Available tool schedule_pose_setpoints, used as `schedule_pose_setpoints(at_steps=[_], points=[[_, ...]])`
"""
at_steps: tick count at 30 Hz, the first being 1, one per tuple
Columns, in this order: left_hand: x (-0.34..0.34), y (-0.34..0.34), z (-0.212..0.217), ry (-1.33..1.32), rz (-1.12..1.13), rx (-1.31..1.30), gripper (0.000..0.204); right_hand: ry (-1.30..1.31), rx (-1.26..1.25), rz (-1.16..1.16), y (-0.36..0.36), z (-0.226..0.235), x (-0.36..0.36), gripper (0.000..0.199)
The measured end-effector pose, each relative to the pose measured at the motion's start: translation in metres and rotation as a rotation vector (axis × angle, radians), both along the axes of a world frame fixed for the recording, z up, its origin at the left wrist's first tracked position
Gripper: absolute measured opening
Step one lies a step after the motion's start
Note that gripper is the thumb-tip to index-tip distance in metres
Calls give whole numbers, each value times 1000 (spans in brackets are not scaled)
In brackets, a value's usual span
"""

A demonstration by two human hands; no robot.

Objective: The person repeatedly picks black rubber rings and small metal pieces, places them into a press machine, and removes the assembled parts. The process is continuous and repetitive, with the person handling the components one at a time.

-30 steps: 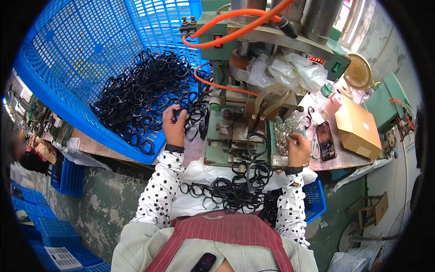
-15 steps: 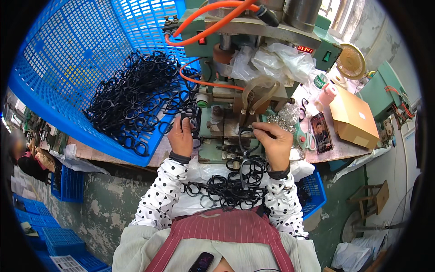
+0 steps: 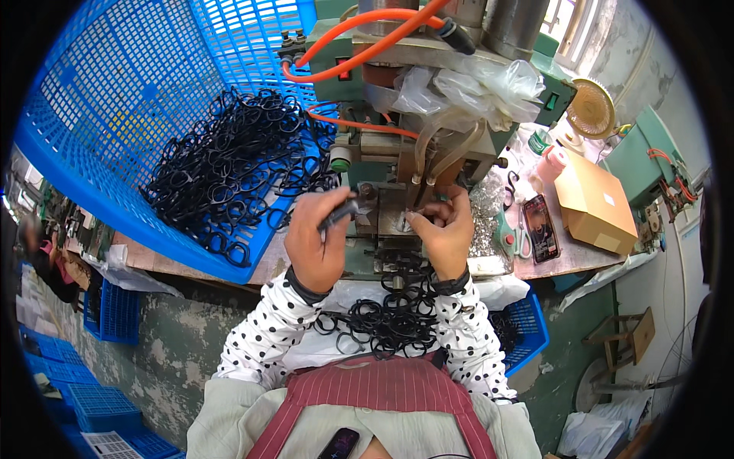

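My left hand (image 3: 315, 239) is closed on a black plastic ring piece (image 3: 339, 215), held up just left of the press's work plate. My right hand (image 3: 445, 239) reaches to the metal work plate (image 3: 390, 224) of the green press, thumb and fingers pinched together. A small pale bit shows at its fingertips, too small to name. Two clear tubes (image 3: 430, 174) come down right beside these fingers. Black ring pieces (image 3: 390, 317) lie heaped below the plate, between my forearms.
A big blue basket (image 3: 84, 191) with a tangle of black rings (image 3: 229, 153) stands left. Right of the press are small metal parts (image 3: 485, 222), scissors (image 3: 522, 241), a phone (image 3: 541, 229) and a cardboard box (image 3: 596, 200). An orange hose (image 3: 359, 126) crosses the press.
The black ring piece at my right hand has left the work plate, and those fingers have moved in by the tubes. My left hand has lifted and come rightward with a black piece.
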State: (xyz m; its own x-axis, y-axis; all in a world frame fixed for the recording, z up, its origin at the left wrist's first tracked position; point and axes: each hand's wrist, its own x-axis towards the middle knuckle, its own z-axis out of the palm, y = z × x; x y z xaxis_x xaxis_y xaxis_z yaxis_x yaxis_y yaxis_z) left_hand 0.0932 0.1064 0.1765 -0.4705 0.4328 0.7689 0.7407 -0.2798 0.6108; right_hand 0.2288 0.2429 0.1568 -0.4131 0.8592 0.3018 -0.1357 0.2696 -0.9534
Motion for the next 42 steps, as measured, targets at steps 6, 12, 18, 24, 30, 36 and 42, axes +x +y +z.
schedule_pose_setpoints(at_steps=[6, 12, 18, 24, 30, 36, 42], points=[[-1, 23, 31, -194, -124, -17, 18, 99, -83, 9, -3, -3, -2, 55], [14, 9, 21, 250, -75, -38, 34, 114, -59, -9, -5, -5, -1, 57], [33, 19, -27, 636, -533, -67, 38, -115, 157, -203, 34, -15, 26, 43], [24, 24, -35, 649, -575, -85, 38, -602, 353, -470, 109, -103, 87, 27], [24, 28, -39, 656, -576, -3, 38, -752, 739, -427, 89, -105, 88, 15], [23, 31, -48, 638, -524, 88, 35, -652, 595, -473, 94, -106, 96, 9], [-44, 26, -63, 75, -215, 94, 23, -569, 422, -490, 102, -116, 101, 12]])
